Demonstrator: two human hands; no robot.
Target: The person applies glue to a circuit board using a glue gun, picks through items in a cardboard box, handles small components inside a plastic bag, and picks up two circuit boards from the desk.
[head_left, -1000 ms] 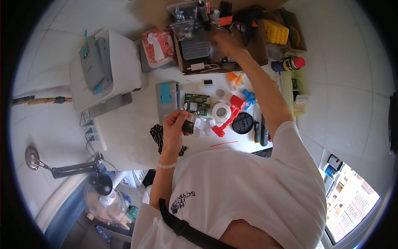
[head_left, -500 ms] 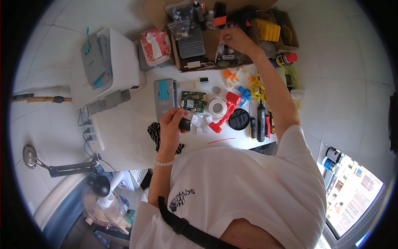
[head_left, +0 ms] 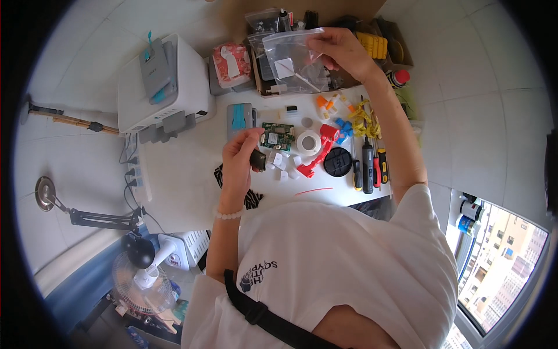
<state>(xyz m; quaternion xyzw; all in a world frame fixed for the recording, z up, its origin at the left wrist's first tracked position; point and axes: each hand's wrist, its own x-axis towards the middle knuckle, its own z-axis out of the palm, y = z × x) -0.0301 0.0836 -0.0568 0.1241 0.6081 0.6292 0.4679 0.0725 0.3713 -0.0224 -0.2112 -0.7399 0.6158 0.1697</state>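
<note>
Our right hand (head_left: 346, 49) pinches a bag (head_left: 305, 52) by its far edge over the box (head_left: 352, 80). Our left hand (head_left: 241, 151) pinches a dark block (head_left: 258, 160); table (head_left: 180, 174) spreads left.

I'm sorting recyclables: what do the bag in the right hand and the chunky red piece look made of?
Bag: thin, glossy clear plastic film; things show through, creases shine. Chunky red piece: probably hard, smooth plastic, from its even colour; possibly painted metal.

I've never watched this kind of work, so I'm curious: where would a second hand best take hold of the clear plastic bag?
Probably the upper left corner of the clear plastic bag, coming from the left: the right hand pinches it near the upper right, and its straight top edge runs leftward, clear of that hand.
</note>
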